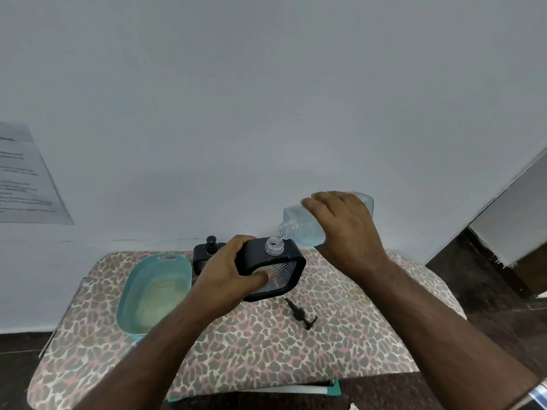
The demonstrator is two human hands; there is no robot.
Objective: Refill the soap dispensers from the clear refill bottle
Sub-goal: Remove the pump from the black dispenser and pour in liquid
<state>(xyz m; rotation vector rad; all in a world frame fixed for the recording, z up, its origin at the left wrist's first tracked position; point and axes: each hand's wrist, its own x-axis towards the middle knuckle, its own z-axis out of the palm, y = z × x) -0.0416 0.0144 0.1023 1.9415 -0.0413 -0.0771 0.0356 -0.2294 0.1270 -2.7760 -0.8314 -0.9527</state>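
Two hands busy: left hand point(226, 269) grips open dispenser point(273, 267) nr table's point(266, 350) far edge; right hand point(344, 229) grips refill bottle point(299, 224), tilted, neck over dispenser mouth.

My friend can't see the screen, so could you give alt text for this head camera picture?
The right hand tips a clear refill bottle over the open neck of a black soap dispenser, gripped by the left hand. On the leopard-print table lie its removed pump, a teal basin and a second dispenser.
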